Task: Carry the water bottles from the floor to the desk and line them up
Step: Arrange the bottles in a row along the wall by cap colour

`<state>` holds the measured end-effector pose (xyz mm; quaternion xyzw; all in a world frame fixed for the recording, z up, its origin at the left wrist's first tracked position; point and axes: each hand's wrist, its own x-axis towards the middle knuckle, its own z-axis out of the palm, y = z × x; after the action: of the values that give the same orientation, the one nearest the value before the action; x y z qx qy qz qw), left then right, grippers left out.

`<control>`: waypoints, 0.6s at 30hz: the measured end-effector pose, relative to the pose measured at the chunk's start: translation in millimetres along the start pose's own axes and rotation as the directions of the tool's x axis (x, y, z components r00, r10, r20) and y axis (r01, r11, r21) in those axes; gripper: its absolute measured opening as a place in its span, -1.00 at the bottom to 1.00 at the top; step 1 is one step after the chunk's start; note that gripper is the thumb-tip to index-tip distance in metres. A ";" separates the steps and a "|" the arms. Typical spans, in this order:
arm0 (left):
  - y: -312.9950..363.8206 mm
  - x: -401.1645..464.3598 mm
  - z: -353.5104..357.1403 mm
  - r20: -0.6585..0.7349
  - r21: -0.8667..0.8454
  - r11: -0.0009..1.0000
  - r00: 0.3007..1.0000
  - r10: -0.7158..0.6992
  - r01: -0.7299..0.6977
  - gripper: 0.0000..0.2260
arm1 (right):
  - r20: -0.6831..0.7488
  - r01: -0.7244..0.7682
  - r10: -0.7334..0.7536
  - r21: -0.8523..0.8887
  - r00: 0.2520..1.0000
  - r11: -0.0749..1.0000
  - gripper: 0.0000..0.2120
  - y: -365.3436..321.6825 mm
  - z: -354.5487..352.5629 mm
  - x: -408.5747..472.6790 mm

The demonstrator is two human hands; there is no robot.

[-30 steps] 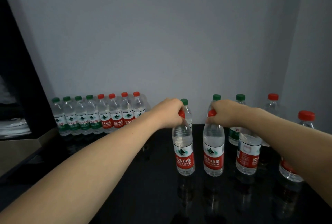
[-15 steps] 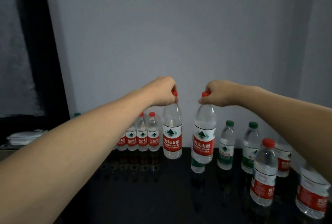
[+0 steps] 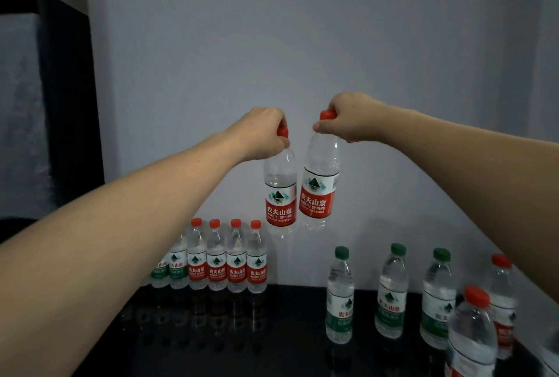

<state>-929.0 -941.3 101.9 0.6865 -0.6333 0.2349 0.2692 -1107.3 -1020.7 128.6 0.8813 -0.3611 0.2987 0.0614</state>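
My left hand (image 3: 261,133) grips the red cap of a red-label water bottle (image 3: 279,198) that hangs in the air above the black desk (image 3: 272,331). My right hand (image 3: 352,119) grips the red cap of a second red-label bottle (image 3: 319,189), tilted slightly, right beside the first. Both bottles hang clear of the desk, above the gap between two groups. A tight row of bottles (image 3: 227,258) stands against the wall at the left, red-capped ones nearest, green-label ones partly behind my left arm.
Loose bottles stand at the right: three green-capped ones (image 3: 340,292) (image 3: 393,292) (image 3: 438,298) and red-capped ones (image 3: 472,334) (image 3: 502,301) nearer the desk's right side. A dark cabinet (image 3: 60,104) rises at the left. The grey wall (image 3: 302,44) backs the desk.
Both hands have lifted their bottles off the desk and carried them up and left, toward the row at the wall. The two bottles have come closer together.
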 end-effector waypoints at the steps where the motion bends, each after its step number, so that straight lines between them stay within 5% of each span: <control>1: -2.6 4.1 3.6 0.004 0.004 1.000 1.000 -0.003 0.003 -0.81 | -0.001 0.005 -0.005 -0.001 1.000 1.000 -0.64 1.7 4.8 5.8; 10: -46.7 40.2 66.2 0.075 -0.012 0.999 0.996 -0.041 0.042 -0.81 | 0.013 0.061 -0.060 -0.076 0.998 0.995 -0.63 29.5 91.1 67.0; 18: -95.9 57.4 163.6 0.168 -0.036 0.996 0.983 -0.076 0.083 -0.77 | 0.212 0.041 -0.031 -0.043 0.977 0.998 -0.64 60.1 193.5 101.7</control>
<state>-831.5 -1087.9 11.3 0.7225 -0.6306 0.1520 0.2394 -997.4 -1188.4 22.7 0.9127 -0.3565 0.1936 0.0489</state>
